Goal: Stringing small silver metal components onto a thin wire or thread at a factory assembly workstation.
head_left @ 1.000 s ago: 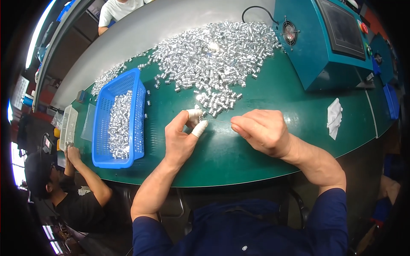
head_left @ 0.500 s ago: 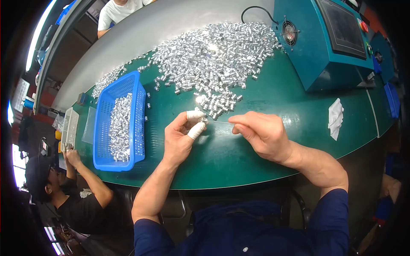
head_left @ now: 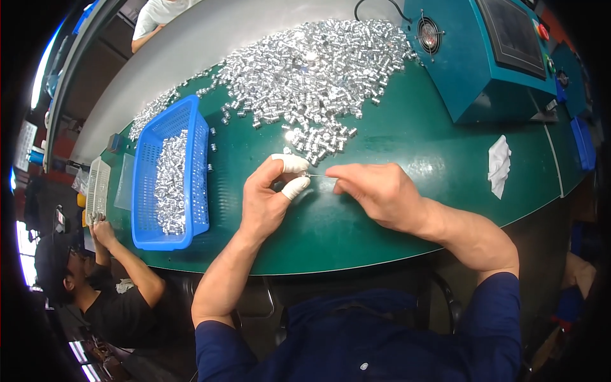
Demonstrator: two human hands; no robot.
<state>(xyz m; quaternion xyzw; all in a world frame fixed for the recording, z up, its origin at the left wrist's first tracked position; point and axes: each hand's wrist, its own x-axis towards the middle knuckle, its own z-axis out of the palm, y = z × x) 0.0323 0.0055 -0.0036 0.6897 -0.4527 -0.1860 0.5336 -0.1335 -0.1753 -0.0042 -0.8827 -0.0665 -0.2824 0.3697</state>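
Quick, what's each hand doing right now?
Left hand: thumb and forefinger, in white finger cots, pinched shut on a small metal piece.
Right hand: fingers pinched shut on a thin wire that reaches the left fingertips.

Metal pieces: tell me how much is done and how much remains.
Done: a partial layer of small metal pieces lies in the blue basket. In hand: the left hand, with white-covered fingertips, and the right hand pinch a thin pin between them. Left: the large pile of metal pieces on the green table.
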